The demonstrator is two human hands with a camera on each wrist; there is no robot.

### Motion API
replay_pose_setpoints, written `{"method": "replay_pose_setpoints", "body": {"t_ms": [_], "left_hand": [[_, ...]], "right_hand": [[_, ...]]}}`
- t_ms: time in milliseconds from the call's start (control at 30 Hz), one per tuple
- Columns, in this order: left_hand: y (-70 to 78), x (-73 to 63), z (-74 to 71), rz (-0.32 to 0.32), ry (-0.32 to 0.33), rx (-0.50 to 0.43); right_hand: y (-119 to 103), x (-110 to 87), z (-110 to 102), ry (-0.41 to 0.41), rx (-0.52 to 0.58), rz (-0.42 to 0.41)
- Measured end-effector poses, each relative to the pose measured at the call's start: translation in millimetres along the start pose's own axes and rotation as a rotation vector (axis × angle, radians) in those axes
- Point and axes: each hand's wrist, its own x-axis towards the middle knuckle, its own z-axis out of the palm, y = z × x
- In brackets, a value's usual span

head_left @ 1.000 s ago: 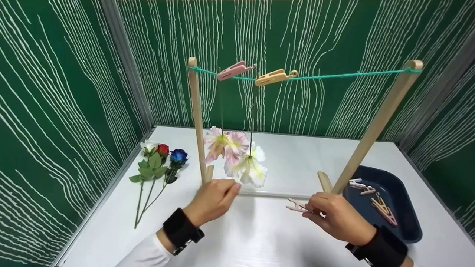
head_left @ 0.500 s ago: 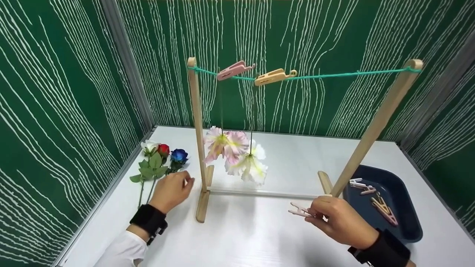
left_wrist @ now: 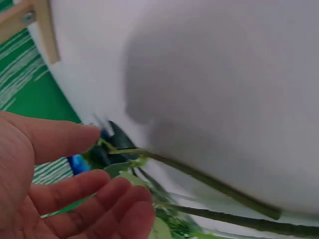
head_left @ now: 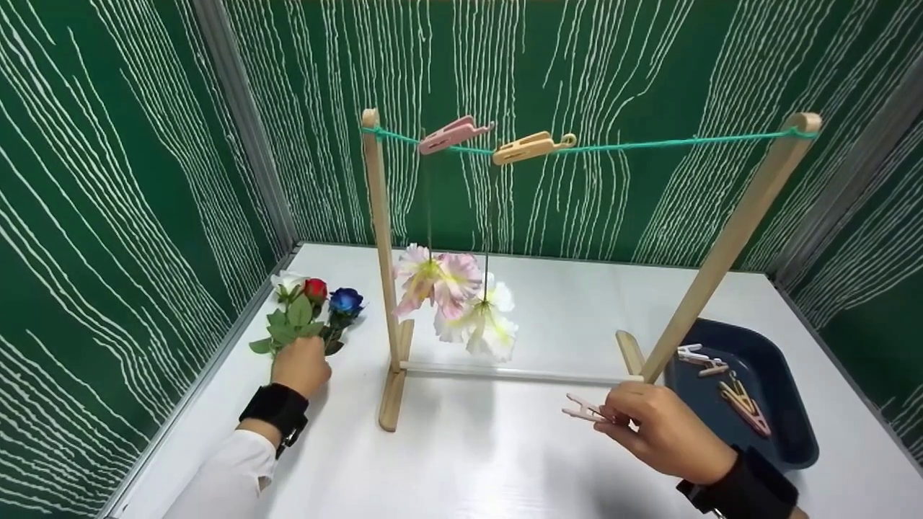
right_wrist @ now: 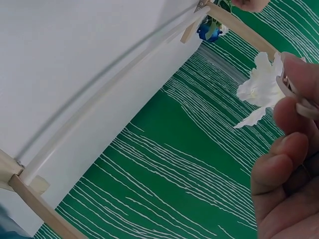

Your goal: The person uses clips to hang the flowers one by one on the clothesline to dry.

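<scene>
At the left of the table lie several roses: a blue rose [head_left: 346, 301], a red rose [head_left: 315, 290] and a white rose [head_left: 288, 281]. My left hand [head_left: 301, 366] is over their stems. In the left wrist view its thumb and fingers [left_wrist: 124, 199] stand apart, with a green stem [left_wrist: 199, 175] just beyond their tips. My right hand [head_left: 660, 425] pinches a pale pink clothespin [head_left: 583, 409] in front of the rack's right post. On the green line [head_left: 634, 147], a pink clothespin [head_left: 456, 135] and a yellow clothespin [head_left: 530, 148] hold a pink flower [head_left: 440, 281] and a white flower [head_left: 482, 321] upside down.
A wooden rack stands mid-table, with a left post [head_left: 382, 238], a right post [head_left: 728, 252] and a low crossbar [head_left: 512, 373]. Behind my right hand sits a dark blue tray [head_left: 789, 404] containing several clothespins [head_left: 743, 407]. Green walls with white streaks surround the table.
My left hand has moved left from the rack's front to the rose stems and lowered over them. The right hand has shifted slightly downward, still pinching the pale pink clothespin.
</scene>
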Motion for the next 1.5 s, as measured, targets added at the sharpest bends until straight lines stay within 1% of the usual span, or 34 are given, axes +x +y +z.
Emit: {"method": "replay_pose_setpoints", "body": {"t_ms": [133,300,433,500,567,667,733,833,967,1067,1167,1233,1300,1433,1500], "left_hand": [[-4.9,0.2,3.3,-0.024,-0.049,0.04],[-5.2,0.7,3.7,-0.024,-0.091,0.053],[-6.1,3.7,7.4,-0.023,-0.085,0.043],[-14.2,10.5,18.4,-0.024,-0.077,0.041],[-28.1,20.5,35.7,-0.034,-0.08,0.033],[-47.2,34.5,60.7,-0.055,-0.113,0.03],[-56.0,40.3,70.9,-0.067,-0.143,0.029],[-61.1,43.7,77.7,-0.076,-0.174,0.041],[-63.1,44.7,80.9,-0.073,-0.186,0.033],[-61.7,44.8,78.9,-0.061,-0.194,0.013],[-60.2,46.1,75.0,-0.045,-0.237,-0.018],[-59.3,47.8,72.5,-0.013,-0.261,-0.041],[-57.1,49.0,69.4,0.04,-0.275,-0.085],[-18.5,31.0,18.9,0.134,-0.331,-0.219],[-0.4,21.0,-7.2,0.15,-0.37,-0.309]], "right_hand": [[0,-0.7,1,-0.004,0.006,0.009],[0,-1.5,2,0.002,0.015,0.014],[0,-1.7,3,0.011,0.011,0.013],[0,-1.5,3,0.013,0.012,0.015],[0,-1.4,3,0.016,0.015,0.021],[0,-1.4,3,0.023,0.022,0.029],[0,-1.7,3,0.025,0.033,0.034],[0,-2.7,4,0.024,0.048,0.039],[-1,-4.5,5,0.021,0.047,0.048],[-1,-5.8,5,0.011,0.046,0.068],[-2,-6.8,4,-0.001,0.046,0.089],[-1,-7.3,4,-0.003,0.042,0.09],[-1,-7.7,3,0.002,0.033,0.081],[0,-8.6,3,0.018,0.025,0.058],[0,-9.0,3,0.021,0.023,0.058]]}}
